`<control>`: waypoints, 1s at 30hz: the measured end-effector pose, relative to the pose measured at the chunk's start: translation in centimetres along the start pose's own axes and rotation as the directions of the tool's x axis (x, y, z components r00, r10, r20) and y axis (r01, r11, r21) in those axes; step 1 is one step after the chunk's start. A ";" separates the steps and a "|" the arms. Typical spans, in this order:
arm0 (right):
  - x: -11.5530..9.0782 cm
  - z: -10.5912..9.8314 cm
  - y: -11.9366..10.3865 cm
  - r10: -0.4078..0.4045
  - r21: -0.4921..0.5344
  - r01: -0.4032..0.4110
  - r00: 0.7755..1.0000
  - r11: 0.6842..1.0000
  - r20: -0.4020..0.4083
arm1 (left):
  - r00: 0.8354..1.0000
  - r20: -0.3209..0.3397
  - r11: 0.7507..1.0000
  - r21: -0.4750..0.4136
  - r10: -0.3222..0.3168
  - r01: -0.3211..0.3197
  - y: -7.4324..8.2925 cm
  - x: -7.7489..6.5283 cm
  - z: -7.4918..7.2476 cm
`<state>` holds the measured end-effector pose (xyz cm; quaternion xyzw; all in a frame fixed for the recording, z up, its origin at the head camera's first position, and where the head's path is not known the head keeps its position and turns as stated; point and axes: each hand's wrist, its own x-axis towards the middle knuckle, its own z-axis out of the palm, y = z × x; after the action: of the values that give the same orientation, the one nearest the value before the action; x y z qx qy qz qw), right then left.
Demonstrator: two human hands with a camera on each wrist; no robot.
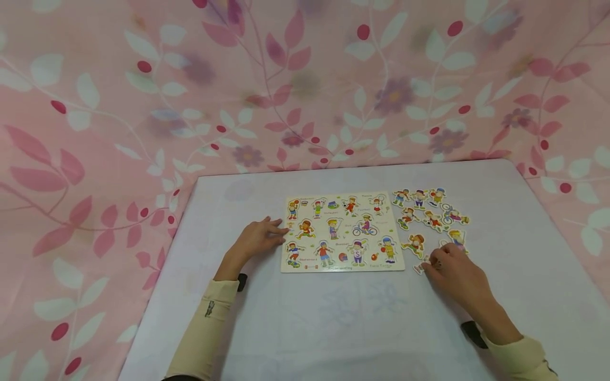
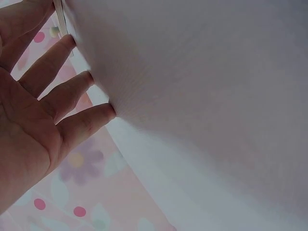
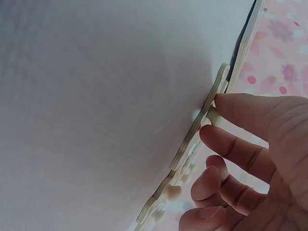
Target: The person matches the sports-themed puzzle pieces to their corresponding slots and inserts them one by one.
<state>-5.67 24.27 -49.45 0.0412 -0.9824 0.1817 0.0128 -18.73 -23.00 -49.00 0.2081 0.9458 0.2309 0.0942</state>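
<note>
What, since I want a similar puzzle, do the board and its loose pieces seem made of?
Board: probably wood or fibreboard, smooth and printed; it looks pale and flat, though its core is unclear. Loose pieces: likely plywood or similar, with printed fronts; the right wrist view shows tan cut edges.

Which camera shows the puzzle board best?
The head view, because it looks down on almost the whole front of the puzzle board. The left wrist and right wrist views each show just a thin bit of its edge.
</note>
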 end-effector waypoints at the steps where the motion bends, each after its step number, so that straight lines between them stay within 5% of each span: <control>1: 0.0 0.0 -0.1 -0.003 -0.001 0.003 1.000 1.000 -0.006 | 1.000 0.001 1.000 0.002 -0.003 0.003 0.0 0.0 0.0; 14: 0.5 -1.1 -1.5 -0.089 -0.011 0.088 0.993 0.996 -0.078 | 1.000 0.014 1.000 -0.005 -0.011 0.011 -0.1 -0.1 -0.1; 30: 4.3 -0.3 -4.8 -0.193 0.033 0.197 0.976 0.980 -0.103 | 1.000 -0.010 1.000 0.006 0.021 -0.021 0.1 -0.2 0.0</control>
<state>-9.58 19.53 -47.30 0.1286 -0.9677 0.2023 0.0785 -18.56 -23.03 -48.97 0.2173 0.9447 0.2301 0.0862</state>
